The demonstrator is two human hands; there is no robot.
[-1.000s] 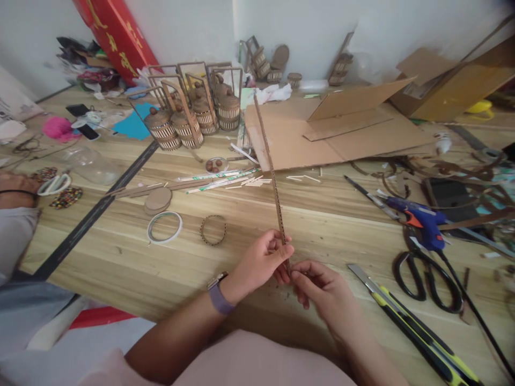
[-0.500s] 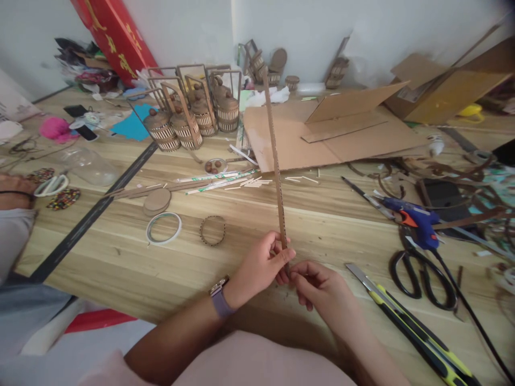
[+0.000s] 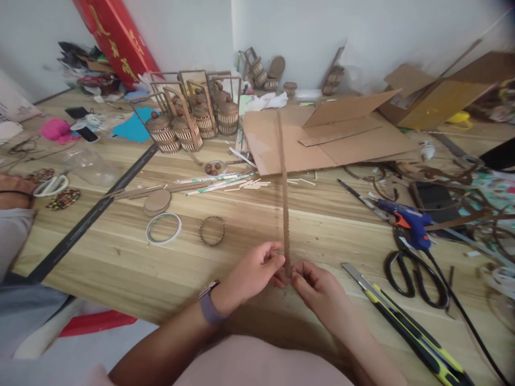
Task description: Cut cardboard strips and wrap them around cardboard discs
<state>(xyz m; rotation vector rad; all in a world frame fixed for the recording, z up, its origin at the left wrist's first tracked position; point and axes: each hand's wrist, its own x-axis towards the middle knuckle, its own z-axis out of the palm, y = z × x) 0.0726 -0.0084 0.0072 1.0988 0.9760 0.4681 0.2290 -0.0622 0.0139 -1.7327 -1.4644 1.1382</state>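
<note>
A long, narrow cardboard strip (image 3: 285, 214) stretches away from me, its near end between my two hands. My left hand (image 3: 257, 268), with a watch on its wrist, is closed at the strip's left side, thumb and fingers around its lower end. My right hand (image 3: 319, 287) pinches the near tip from the right; its fingertips are partly hidden. To the left lie a small ring of corrugated strip (image 3: 212, 231) and a roll of white tape (image 3: 163, 229). A yellow-and-black utility knife (image 3: 406, 321) rests right of my right hand, blade out.
Black-handled scissors (image 3: 416, 276) and a blue glue gun (image 3: 406, 217) with a cord lie at right. Cardboard sheets (image 3: 341, 145) and several small lidded baskets (image 3: 193, 123) stand behind. Cardboard discs (image 3: 157, 202) lie left. Another person's arm (image 3: 16, 203) rests at the left edge.
The strip's far end has come down toward the table and cardboard sheet. My left hand has shifted slightly left and its grip has loosened; my right hand stays at the near tip.
</note>
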